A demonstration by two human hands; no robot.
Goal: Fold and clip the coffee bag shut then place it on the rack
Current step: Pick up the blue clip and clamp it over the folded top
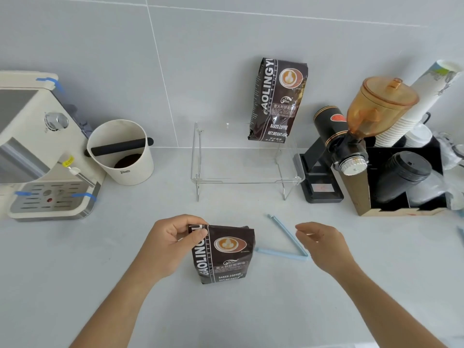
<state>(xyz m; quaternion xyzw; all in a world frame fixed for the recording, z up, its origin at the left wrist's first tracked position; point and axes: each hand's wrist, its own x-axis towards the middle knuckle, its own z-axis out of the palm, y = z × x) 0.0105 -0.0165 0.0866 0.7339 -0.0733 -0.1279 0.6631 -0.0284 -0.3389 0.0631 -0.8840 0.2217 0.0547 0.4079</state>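
A dark brown coffee bag (224, 254) stands on the white counter near me, its top folded down. My left hand (173, 243) pinches the folded top at its left corner. A light blue bag clip (286, 243) lies open in a V on the counter just right of the bag. My right hand (324, 244) hovers over the clip's hinge end with fingers apart and nothing in it. Behind stands a clear acrylic rack (246, 182), and a second coffee bag (277, 101) rests on its right side, leaning against the wall.
An espresso machine (37, 151) and a white knock box (123, 151) stand at the left. A black grinder with an amber hopper (351, 136), stacked paper cups (414, 114) and a box of lids (401, 182) crowd the right.
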